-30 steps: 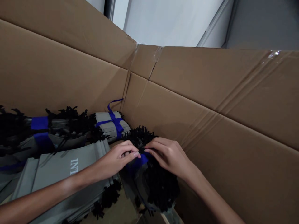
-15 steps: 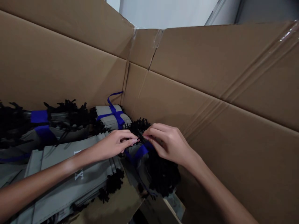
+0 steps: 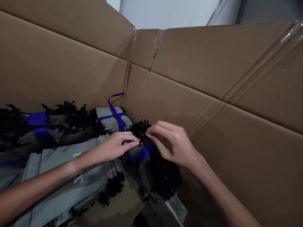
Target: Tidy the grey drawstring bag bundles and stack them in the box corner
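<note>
Both hands meet over a bundle with black fringe-like ends (image 3: 165,176) and a blue ribbon (image 3: 142,154) round it. My left hand (image 3: 120,145) pinches thumb against fingers at the bundle's upper left; what lies between the tips is too small to make out. Close by on the right, my right hand (image 3: 171,142) is pinched too, its fingertips at the dark strands, their hold unclear. Under my left forearm lies a stack of flat grey pieces (image 3: 92,176) with white lettering, partly hidden by the arm.
Tall cardboard walls (image 3: 189,56) surround the bundles. A grey bundle tied crosswise with blue ribbon (image 3: 110,111) sits in the far corner. More black-ended bundles with a blue band (image 3: 37,119) lie at the left. A cardboard piece (image 3: 113,206) shows at the bottom.
My right hand has risen slightly and its fingertips have moved a little away from my left fingertips. The view has shifted very slightly.
</note>
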A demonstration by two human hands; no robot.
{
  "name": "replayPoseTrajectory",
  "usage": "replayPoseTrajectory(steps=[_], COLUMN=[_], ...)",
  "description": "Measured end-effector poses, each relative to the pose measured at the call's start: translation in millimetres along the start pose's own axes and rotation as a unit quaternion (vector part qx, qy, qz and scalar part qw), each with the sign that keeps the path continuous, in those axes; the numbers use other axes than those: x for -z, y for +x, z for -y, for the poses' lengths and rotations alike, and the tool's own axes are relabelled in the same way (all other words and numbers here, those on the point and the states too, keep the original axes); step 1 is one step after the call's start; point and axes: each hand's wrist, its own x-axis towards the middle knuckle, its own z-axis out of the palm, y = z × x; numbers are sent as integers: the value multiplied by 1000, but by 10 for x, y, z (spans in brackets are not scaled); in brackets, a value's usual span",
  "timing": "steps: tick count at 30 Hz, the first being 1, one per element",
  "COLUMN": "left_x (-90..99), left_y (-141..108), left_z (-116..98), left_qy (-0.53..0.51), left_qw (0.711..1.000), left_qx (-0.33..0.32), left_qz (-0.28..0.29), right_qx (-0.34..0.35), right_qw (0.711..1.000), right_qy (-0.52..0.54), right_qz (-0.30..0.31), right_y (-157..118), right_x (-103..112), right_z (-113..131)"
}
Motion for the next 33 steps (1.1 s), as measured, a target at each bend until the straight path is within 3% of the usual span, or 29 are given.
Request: replayPoseTrajectory(steps=[8,19,26,33], left_x=[-17,-44,-16,-37], left_y=[-46,-11,2,-9], left_z=[-1,-52,-144,-196], left_qy=[-22,-52,-85,-71], left_qw=[999,997,995,994], left_qx=[24,19,29,58], left_qz=[7,-50,-51,-52], right_qx=[-14,-42,-40,-38], right_qw=[1000,999,999,999], right_qy=[-16,-14,-11,7], right_qz=[-3,6,15,-14], right_y=[-3,-65,-81,-75], right_x=[46,-8,-77,-98], right_z=[1,-34,-69,-136])
